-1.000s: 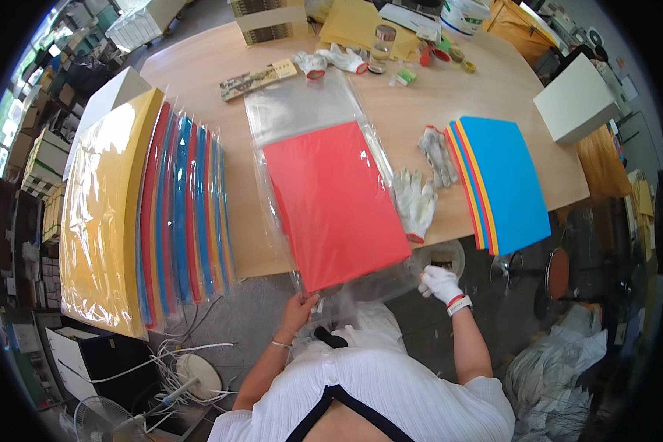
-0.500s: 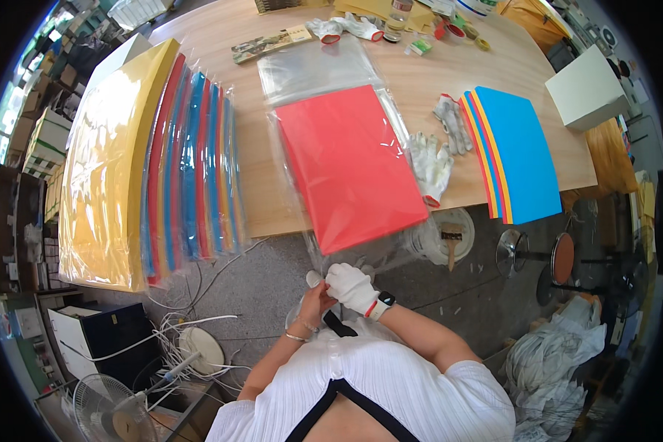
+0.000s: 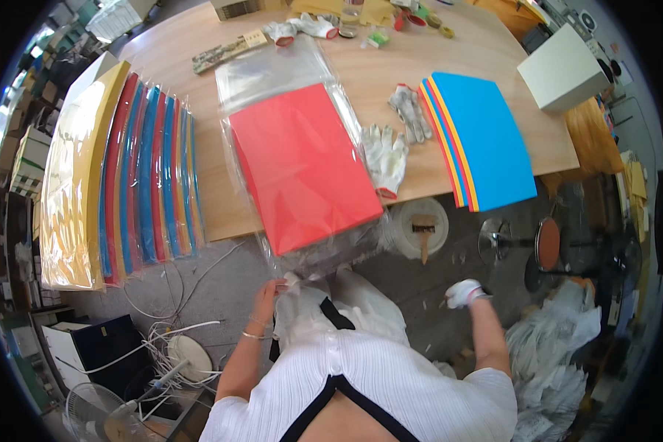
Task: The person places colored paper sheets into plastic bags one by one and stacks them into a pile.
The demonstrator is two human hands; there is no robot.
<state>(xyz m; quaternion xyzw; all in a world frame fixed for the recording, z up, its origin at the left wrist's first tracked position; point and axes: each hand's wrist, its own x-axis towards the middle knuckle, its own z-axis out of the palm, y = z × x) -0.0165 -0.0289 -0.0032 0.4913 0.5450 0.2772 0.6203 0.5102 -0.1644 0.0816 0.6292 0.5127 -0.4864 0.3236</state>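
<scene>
A red sheet or board (image 3: pixel 309 169) lies inside a clear plastic bag (image 3: pixel 258 62) at the table's front edge, its lower end jutting out toward me. My bare left hand (image 3: pixel 271 291) is closed in a pinch at the bag's near open end, the thin plastic between its fingers. Out to the right, over the floor, is my right hand (image 3: pixel 464 293) in a white glove. Its fingers are closed, and what they hold, if anything, is too small to make out.
Bagged coloured boards (image 3: pixel 125 184) stand at the table's left. A blue-topped stack (image 3: pixel 486 140) lies at the right beside white gloves (image 3: pixel 384 158) and a white box (image 3: pixel 563 68). Below are a bucket (image 3: pixel 438 236) with a brush, a stool (image 3: pixel 547 243), cables and a fan (image 3: pixel 99 412).
My hands were together at the bag's near end. My right hand has swung away to the right, while the left stays by the bag. The whole view has shifted a little.
</scene>
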